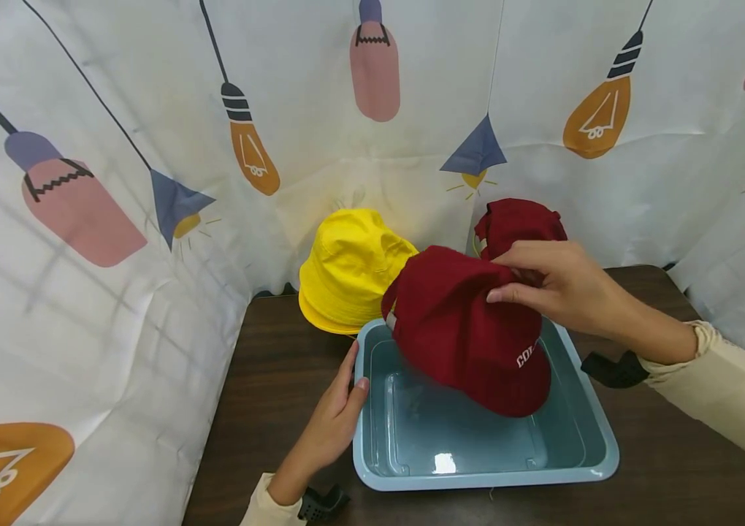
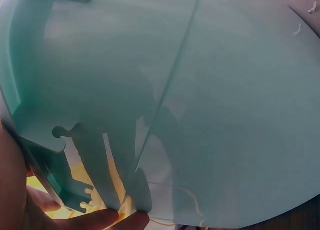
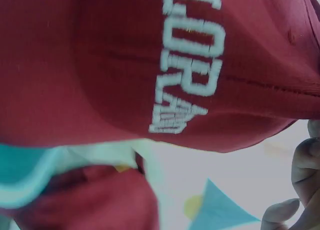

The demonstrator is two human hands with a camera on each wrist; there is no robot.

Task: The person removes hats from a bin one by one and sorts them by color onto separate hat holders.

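Observation:
A dark red baseball cap (image 1: 451,329) with white lettering on its front is pinched between the thumb and fingers of my right hand (image 1: 563,288). It hangs tilted over the light blue plastic tub (image 1: 478,482), brim low on the right. In the right wrist view, the cap (image 3: 115,64) fills the upper part, and some fingers (image 3: 307,165) show at the right edge. My left hand (image 1: 329,416) grips the tub's left rim, thumb at the edge. Beneath that rim, the left wrist view shows fingers (image 2: 90,220) against the tub's outer wall (image 2: 240,115).
Behind the tub's left corner sits a yellow bucket hat (image 1: 353,270). Another dark red cap (image 1: 520,223) stands behind the held one, partly hidden. A dark wood-grain table (image 1: 267,380) lies under everything, with a white lamp-patterned cloth (image 1: 320,161) behind and at the sides.

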